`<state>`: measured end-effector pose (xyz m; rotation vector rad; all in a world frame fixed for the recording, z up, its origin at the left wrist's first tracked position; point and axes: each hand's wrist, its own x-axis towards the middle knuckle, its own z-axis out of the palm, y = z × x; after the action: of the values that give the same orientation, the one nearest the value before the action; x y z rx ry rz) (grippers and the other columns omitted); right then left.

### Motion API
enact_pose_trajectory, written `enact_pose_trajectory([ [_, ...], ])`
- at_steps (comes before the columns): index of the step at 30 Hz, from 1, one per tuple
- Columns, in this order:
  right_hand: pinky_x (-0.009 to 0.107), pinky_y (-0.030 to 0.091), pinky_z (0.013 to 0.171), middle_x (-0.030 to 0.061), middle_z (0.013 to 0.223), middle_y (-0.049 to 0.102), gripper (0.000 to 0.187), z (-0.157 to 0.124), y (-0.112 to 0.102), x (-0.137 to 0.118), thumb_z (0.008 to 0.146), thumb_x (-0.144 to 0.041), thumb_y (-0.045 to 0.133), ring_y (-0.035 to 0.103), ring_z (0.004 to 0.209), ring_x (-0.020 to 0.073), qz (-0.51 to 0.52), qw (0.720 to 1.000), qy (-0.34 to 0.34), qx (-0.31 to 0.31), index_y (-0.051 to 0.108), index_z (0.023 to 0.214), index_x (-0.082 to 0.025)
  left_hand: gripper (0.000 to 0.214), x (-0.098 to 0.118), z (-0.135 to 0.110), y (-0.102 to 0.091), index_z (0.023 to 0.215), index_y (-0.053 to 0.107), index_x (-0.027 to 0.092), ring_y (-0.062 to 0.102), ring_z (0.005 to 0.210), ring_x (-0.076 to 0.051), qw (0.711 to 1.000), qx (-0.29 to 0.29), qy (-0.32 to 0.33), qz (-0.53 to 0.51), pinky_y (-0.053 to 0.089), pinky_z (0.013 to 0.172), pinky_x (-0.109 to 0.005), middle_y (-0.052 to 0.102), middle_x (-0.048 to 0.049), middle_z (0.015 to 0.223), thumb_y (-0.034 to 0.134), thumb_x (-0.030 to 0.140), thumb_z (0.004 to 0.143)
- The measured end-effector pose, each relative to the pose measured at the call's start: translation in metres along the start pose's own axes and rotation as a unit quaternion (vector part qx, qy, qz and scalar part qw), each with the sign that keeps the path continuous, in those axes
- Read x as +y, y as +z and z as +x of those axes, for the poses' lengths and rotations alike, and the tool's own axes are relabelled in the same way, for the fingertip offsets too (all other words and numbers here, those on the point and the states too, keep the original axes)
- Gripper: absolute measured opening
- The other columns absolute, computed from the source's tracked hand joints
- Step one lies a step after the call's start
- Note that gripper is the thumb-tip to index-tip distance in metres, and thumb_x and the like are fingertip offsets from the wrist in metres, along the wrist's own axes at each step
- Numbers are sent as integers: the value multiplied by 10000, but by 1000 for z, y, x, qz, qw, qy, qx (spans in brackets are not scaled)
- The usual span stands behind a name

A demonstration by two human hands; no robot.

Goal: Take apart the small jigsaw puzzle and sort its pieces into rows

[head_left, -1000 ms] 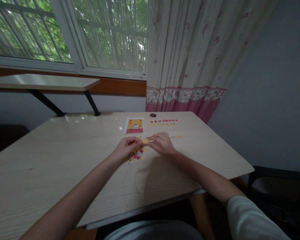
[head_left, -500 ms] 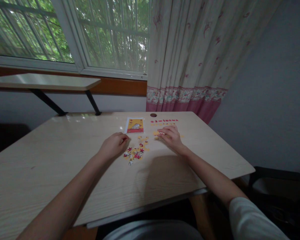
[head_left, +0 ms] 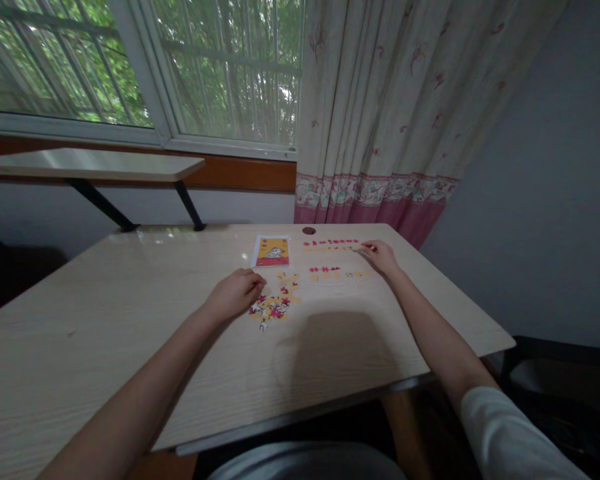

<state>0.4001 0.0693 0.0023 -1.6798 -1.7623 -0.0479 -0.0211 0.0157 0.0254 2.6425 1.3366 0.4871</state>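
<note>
My right hand reaches to the far right of the desk, its thumb and forefinger pinched at the right end of a row of yellow jigsaw puzzle pieces. A small piece seems to be at those fingertips. My left hand rests with curled fingers beside a loose heap of red, yellow and white puzzle pieces; whatever is inside those fingers is hidden. Above the yellow row runs a row of red pieces. Nearer to me lie a short red row and another yellowish row.
A picture card in yellow and red, with a white animal on it, lies behind the heap. A raised shelf on black legs stands at the back left. Behind the desk hangs a curtain beside the window.
My right hand has moved right and away from me, from the nearer rows to the far yellow row's end. The short red row is now uncovered. My left hand has barely shifted.
</note>
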Motion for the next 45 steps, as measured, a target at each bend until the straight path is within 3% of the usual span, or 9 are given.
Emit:
enact_pose_trajectory([
  [3,271,430,695,70,918,681,279,0,6,17,815,-385,547,591,775,168,-58,996,45,-41,691,962,-196,313,0,-1,0,868,663,169,569,858,-217,1000,-1,2,7,425,775,-314,656,-97,875,392,324,841],
  [8,282,437,741,79,983,668,290,0,14,25,818,-333,534,598,840,174,-95,993,63,-38,665,1036,-195,302,-2,-1,0,871,670,174,569,866,-218,1000,9,0,-1,428,774,-317,659,-97,888,412,326,830],
  [16,304,396,877,68,993,668,247,0,14,21,818,-211,493,563,942,189,-110,991,2,-69,694,960,-192,311,0,-1,-2,864,668,161,568,852,-222,1000,12,4,5,426,770,-323,659,-108,884,403,321,835],
  [20,324,373,913,61,1058,654,284,-1,15,20,831,-192,471,545,988,199,-122,988,-13,-90,675,1028,-204,303,0,-1,-2,865,670,172,566,849,-220,1000,15,6,1,428,768,-326,661,-100,885,410,323,830],
  [29,338,357,931,59,1157,612,324,1,16,22,874,-203,420,515,1039,210,-138,983,-33,-114,623,1126,-213,305,-1,-2,-1,874,669,173,559,883,-235,1000,16,5,-2,429,782,-335,658,-103,900,412,332,830],
  [45,340,364,918,55,1175,604,344,0,16,21,873,-176,396,514,1039,212,-145,982,-36,-117,613,1137,-211,313,2,-1,-2,880,664,172,562,882,-225,1000,3,1,26,430,789,-324,656,-95,897,398,333,843],
])
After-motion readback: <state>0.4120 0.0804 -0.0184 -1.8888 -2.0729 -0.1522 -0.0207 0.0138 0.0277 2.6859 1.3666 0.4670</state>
